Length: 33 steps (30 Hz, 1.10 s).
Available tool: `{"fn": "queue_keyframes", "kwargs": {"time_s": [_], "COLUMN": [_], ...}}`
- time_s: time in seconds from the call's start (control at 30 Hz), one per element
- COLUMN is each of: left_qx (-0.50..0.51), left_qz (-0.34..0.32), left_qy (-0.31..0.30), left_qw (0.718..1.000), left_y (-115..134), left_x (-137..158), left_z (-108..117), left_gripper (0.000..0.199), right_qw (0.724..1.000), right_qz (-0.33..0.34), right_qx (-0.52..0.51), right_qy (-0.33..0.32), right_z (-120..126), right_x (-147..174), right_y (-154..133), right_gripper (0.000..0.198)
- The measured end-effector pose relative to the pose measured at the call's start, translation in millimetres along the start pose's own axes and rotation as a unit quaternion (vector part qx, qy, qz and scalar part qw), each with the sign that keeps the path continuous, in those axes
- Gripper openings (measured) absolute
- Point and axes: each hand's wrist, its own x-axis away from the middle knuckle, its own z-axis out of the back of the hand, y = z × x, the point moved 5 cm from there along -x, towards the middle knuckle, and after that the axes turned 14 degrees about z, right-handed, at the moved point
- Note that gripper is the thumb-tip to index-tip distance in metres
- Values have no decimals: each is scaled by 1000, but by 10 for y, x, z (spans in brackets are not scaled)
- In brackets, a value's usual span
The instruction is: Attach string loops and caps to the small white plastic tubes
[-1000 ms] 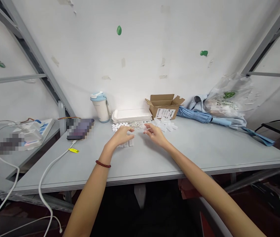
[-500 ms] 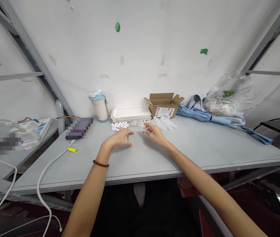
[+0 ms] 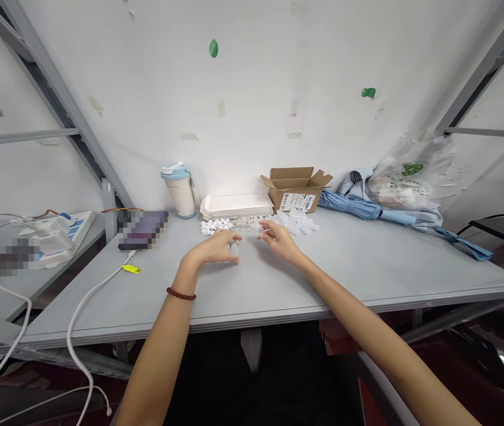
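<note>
I see clear tubes [image 3: 234, 249] within my left hand's [image 3: 215, 247] parted grip, behind the counter's [image 3: 358, 263] front edge; whether my right hand [image 3: 279, 241] clamps anything, I can't tell.

Tabletop [image 3: 252, 290]: smooth, matt grey, faint sheen. Clear pieces [image 3: 307, 226]: see-through plastic, shiny. Small white pieces [image 3: 212, 227]: plastic-looking, opaque. Box [image 3: 275, 200]: brown cardboard, matt — label [image 3: 297, 203] white paper. Cup [image 3: 181, 195]: smooth plastic-looking body. Umbrella [image 3: 352, 205]: pleated blue cloth. Bag [image 3: 432, 157]: thin crinkled plastic, glossy. Bracelet beads [image 3: 181, 294]: smooth, dark red — material unclear. Frame [image 3: 52, 83]: grey-painted metal. Wall [image 3: 252, 77]: matt white.
</note>
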Motion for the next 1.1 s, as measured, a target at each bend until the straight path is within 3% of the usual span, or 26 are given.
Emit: {"fn": "queue_keyframes", "kwargs": {"time_s": [0.2, 0.33, 0.47, 0.67, 1.1], "left_qx": [52, 76, 69, 54, 44], "left_qz": [-28, -76, -120, -149, -172], "left_qy": [105, 177, 219, 264, 271], "left_qw": [993, 978, 966, 951, 946], "left_y": [179, 311, 409, 486, 508], "left_x": [-27, -60, -49, -9, 7], "left_z": [10, -61, -96, -80, -96], "left_gripper": [54, 64, 54, 40, 36], "right_qw": [985, 950, 914, 909, 925], "right_qz": [-44, -85, -116, -95, -105], "right_qx": [-168, -302, -389, -405, -364], "right_qy": [-4, 5, -2, -11, -36], "right_z": [-31, -53, -75, -61, -116], "right_x": [-8, -1, 8, 0, 31], "right_y": [-10, -24, -41, -65, -108], "right_gripper": [30, 33, 38, 34, 34]}}
